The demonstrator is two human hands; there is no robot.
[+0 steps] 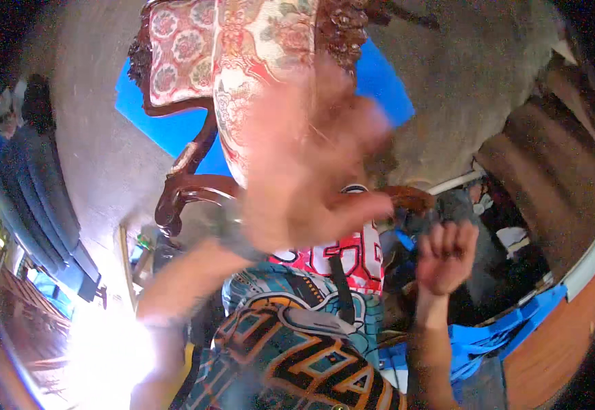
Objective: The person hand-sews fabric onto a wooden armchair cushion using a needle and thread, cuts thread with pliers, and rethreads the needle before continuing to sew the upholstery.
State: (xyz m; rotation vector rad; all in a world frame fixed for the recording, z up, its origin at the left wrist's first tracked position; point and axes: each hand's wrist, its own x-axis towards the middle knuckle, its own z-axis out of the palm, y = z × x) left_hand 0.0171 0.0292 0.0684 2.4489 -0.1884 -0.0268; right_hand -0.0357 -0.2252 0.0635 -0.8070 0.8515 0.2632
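My left hand (297,164) is raised close to the camera, large and smeared by motion. Its thumb and fingers are spread, and nothing shows in it. Behind it stands a carved dark-wood chair (188,184) with cream and red patterned upholstery (181,44); the hand hides part of the fabric, and I cannot tell whether it touches it. Lower on the right, my right hand (448,260) is held up with its fingers curled in, and no object is visible in it. A red and white printed cloth (372,263) lies below the left hand, by my patterned clothing.
Under the chair lies a blue sheet (154,130) on a grey floor (99,102). Dark folded fabric (37,184) hangs at the far left, above a bright glare. Brown cloth (550,150), dark clutter and blue strips (516,328) are on the right, beside an orange-brown board (557,342).
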